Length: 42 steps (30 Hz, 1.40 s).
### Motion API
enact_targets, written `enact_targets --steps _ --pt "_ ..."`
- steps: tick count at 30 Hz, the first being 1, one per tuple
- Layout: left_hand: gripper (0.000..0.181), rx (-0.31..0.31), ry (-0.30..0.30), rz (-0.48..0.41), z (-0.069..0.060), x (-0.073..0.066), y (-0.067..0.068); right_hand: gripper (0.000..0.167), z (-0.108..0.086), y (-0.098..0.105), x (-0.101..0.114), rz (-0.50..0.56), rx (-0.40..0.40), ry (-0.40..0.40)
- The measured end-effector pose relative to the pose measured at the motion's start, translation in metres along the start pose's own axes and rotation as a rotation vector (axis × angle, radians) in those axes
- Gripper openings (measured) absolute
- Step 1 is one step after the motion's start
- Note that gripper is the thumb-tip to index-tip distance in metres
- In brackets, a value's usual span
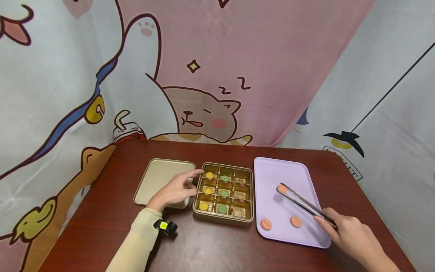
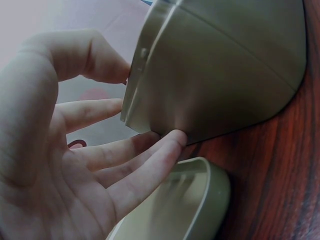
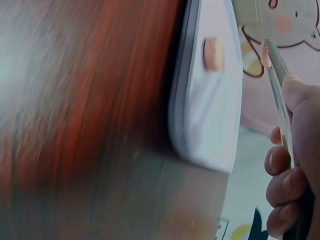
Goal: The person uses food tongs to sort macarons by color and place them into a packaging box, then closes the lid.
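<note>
My right hand (image 1: 355, 234) grips metal tongs (image 1: 302, 204), whose tips hold a small round orange disc (image 1: 281, 188) above the lilac tray (image 1: 282, 170). In the right wrist view, the fingers wrap the tongs' handle, with the disc (image 3: 265, 55) at the tip. My left hand (image 1: 175, 190) rests its fingertips against the left side of a gold square tin (image 1: 222, 221). The left wrist view shows its thumb and fingers touching the tin's wall (image 2: 225, 65). Yellow discs (image 1: 203, 206) sit in the tin's left column and green discs (image 1: 222, 209) in the middle. The right column shows bare gold lining.
Two more orange discs, one at the tray's near-left corner (image 1: 266, 224) and another disc (image 1: 295, 221) near its front edge, lie on the tray. A gold lid (image 1: 159, 177) lies left of the tin, partly behind the left hand. A printed curtain (image 1: 272, 56) hangs behind the brown table (image 1: 210, 249).
</note>
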<state>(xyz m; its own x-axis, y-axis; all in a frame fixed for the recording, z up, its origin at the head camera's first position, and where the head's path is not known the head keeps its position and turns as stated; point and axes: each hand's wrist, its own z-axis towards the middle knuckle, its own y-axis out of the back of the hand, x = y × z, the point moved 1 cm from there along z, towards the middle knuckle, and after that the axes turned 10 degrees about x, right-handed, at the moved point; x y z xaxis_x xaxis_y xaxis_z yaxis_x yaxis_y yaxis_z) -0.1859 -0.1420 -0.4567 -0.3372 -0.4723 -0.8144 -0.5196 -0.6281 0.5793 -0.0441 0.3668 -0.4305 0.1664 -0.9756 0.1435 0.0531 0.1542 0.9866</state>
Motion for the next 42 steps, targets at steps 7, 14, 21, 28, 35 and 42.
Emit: enact_targets --steps 7,14,21,28,35,42 --pt "0.071 0.001 -0.004 0.002 0.001 0.0 0.0 0.027 0.006 0.002 0.026 -0.008 -0.034 0.084" --pt "0.071 0.0 -0.007 0.006 0.001 0.001 0.0 0.03 0.008 0.005 0.055 0.004 -0.019 0.154" --pt "0.071 0.0 -0.003 0.0 0.001 0.001 0.0 0.028 0.008 0.002 0.076 -0.031 -0.072 0.309" --pt "0.072 0.002 -0.001 -0.002 0.001 0.0 0.0 0.029 0.009 -0.002 0.085 -0.052 -0.085 0.361" --pt "0.072 0.002 -0.002 0.0 0.001 0.0 0.0 0.03 0.008 0.002 0.086 -0.063 -0.094 0.351" --pt "0.073 0.004 -0.004 0.003 0.0 0.0 0.0 0.029 0.006 0.004 0.082 -0.057 -0.106 0.329"
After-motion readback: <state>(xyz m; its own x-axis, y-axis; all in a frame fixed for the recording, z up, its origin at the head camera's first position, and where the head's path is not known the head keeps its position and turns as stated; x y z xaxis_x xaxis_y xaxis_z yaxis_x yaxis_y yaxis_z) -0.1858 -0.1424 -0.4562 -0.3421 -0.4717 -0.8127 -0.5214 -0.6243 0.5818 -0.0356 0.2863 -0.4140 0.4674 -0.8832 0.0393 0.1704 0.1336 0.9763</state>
